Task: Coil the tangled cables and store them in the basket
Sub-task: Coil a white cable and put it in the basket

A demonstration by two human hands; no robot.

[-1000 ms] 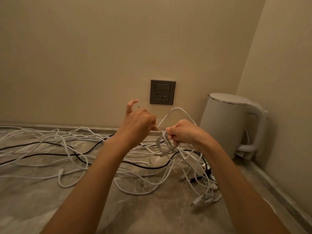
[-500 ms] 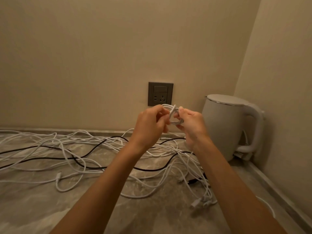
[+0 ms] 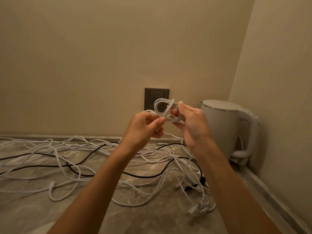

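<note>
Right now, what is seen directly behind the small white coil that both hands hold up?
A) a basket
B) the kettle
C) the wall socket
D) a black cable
C: the white coil, held by left hand and right hand, overlaps the dark wall socket; the kettle stands further right.

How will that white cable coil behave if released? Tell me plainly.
Probably floppy: the white cable coil bends in tight, uneven loops between the left hand and right hand. Likely light, since fingers alone hold it up. It may spring open once released; no tie is visible on it.
</note>
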